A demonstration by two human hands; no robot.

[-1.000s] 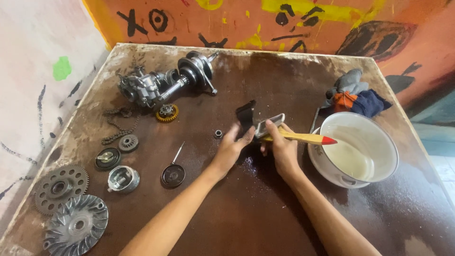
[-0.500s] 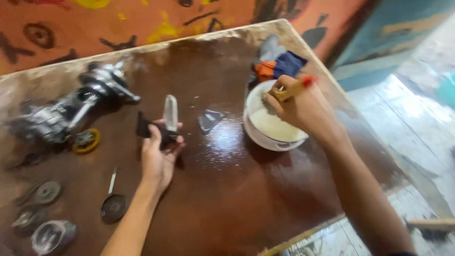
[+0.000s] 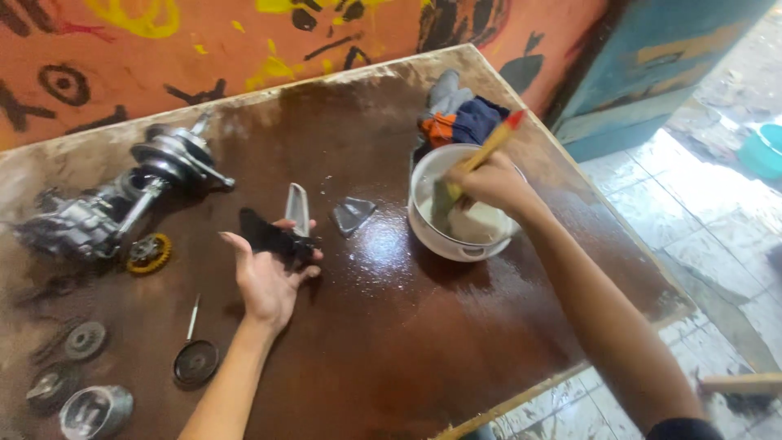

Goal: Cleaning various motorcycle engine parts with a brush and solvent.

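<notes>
Wet brown table [image 3: 391, 342]. Big metal engine part [image 3: 122, 195] at far left, yellow gear [image 3: 149, 253] just beside it. Round metal bits [image 3: 85, 340] near left edge. Bunched cloths [image 3: 458, 114] behind the bowl. Painted orange wall [image 3: 122, 57].

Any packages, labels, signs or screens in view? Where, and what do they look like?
No packages, labels or screens.
Painted wall: behind the table, orange with black and yellow hand-painted marks.
Left hand holds a black part; right hand dips a yellow-handled brush in the white bowl.
</notes>
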